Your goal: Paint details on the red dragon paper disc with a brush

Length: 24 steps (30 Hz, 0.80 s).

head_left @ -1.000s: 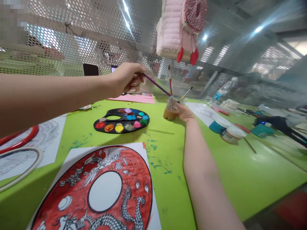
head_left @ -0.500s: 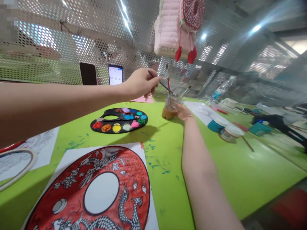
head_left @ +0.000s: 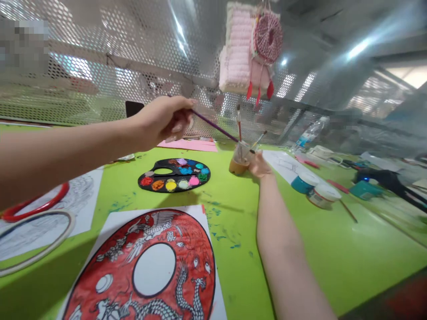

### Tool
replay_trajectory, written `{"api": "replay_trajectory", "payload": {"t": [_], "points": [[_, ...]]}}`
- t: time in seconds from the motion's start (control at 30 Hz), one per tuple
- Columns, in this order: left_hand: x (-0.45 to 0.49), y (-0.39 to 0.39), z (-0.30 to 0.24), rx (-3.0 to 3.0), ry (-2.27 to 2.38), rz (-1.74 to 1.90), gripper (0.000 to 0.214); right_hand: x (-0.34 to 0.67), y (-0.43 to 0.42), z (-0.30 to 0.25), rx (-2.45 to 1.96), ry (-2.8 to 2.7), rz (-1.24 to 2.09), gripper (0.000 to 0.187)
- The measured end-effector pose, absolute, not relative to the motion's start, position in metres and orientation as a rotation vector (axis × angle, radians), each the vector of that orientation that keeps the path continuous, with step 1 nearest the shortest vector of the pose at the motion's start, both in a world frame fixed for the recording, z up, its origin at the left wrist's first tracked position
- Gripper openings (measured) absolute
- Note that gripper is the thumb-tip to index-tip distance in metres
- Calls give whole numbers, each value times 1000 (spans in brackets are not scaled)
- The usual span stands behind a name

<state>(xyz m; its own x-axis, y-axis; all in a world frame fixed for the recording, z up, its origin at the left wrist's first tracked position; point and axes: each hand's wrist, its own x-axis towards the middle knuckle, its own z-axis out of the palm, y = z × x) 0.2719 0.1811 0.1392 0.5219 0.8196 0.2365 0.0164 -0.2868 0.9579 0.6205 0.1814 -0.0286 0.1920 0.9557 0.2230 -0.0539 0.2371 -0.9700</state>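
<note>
The fingers of the left hand (head_left: 163, 121) are curled together and clamped on a purple-handled paintbrush (head_left: 213, 126), with the thumb pressed along the handle. The brush slants down and to the right, held up above the table, and its far end reaches the rim of a clear plastic cup (head_left: 240, 159). I can't tell whether the bristles are in the cup.

The right hand (head_left: 259, 165) sits just beside that cup on the table, but its fingers are bunched and foreshortened, so I can't tell if they're apart or together. The cup holds brownish water and two more brushes (head_left: 239, 124).

To the left of the cup lies a black paint palette (head_left: 173, 175) with bright wells of color. Nearer the person is a sheet with a red dragon and bird painting (head_left: 140, 266). Two paint jars (head_left: 302, 183) stand right of the right hand, on a green table (head_left: 300, 262) flecked with blue paint. A pink woven craft (head_left: 240, 53) hangs overhead.
</note>
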Motion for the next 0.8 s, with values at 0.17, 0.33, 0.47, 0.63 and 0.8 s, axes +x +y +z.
{"api": "replay_trajectory", "payload": {"t": [0.17, 0.33, 0.47, 0.63, 0.8], "points": [[216, 174, 148, 1576, 667, 936, 48, 628, 171, -25, -680, -673, 793, 43], [176, 158, 156, 1522, 709, 997, 51, 637, 145, -7, 109, -244, 753, 41], [139, 175, 140, 1504, 932, 1138, 48, 618, 119, 47, 976, -17, 1069, 22], [78, 225, 95, 1464, 1437, 1299, 30, 548, 121, 122, 670, -635, 1628, 15], [50, 258, 59, 1482, 1701, 1221, 31, 413, 188, 105, -870, -1398, 1358, 10]]}}
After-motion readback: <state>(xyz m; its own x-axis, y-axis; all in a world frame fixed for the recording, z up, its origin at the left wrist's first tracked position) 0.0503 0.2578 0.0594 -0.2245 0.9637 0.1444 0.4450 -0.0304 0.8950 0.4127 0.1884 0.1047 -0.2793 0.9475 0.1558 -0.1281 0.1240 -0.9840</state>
